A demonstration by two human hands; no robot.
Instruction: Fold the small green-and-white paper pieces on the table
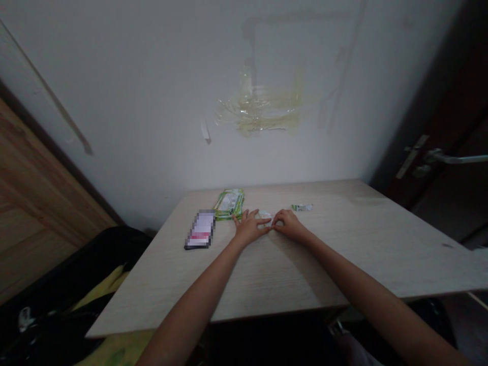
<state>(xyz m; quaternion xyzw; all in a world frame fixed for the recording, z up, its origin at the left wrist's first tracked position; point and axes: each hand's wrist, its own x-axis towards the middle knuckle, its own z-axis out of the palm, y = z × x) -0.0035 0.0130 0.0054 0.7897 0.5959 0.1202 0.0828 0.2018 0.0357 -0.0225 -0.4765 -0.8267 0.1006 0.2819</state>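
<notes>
My left hand (250, 227) lies on the tabletop with its fingers spread. Its thumb and forefinger are at a small, pale, printed piece of packaging (265, 217). From the other side, my right hand (290, 224) pinches the right edge of this piece, fingertips close to my left thumb. My fingers partly cover the piece, and its print is too small to read. Left of my left hand is a pile of green-and-white packets (229, 203). A narrow green-and-white wrapper strip (302, 207) lies just beyond my right hand.
A phone (201, 229) with a pixelated screen lies at the table's left. The light wooden table (362, 239) meets a white wall (160, 101) marked with old tape (263, 112). A dark door with a metal handle (457, 158) stands at right; a black bag (110, 254) is at left.
</notes>
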